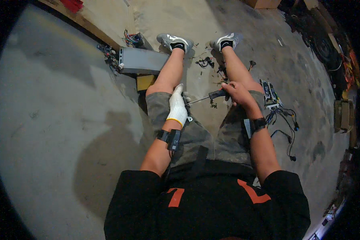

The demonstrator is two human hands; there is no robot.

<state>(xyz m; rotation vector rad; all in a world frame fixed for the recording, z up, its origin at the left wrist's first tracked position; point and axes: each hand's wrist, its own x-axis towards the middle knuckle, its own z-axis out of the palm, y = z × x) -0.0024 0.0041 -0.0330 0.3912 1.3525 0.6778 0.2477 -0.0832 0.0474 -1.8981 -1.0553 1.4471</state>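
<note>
My right hand [238, 93] is bare and closed around the dark handle of a screwdriver [212, 96], whose metal shaft points left toward my other hand. My left hand [177, 105] wears a white knit glove and rests on my left thigh. It grips a small part that the glove mostly hides; the screwdriver tip meets it there. I sit with both legs stretched out over a concrete floor.
A grey metal box [142, 61] with coloured wires [108, 54] lies left of my left leg, a yellow block [145, 82] beside it. Circuit boards [270, 94] and black cables [286, 124] lie to my right. Dark scraps [206, 62] sit between my shoes.
</note>
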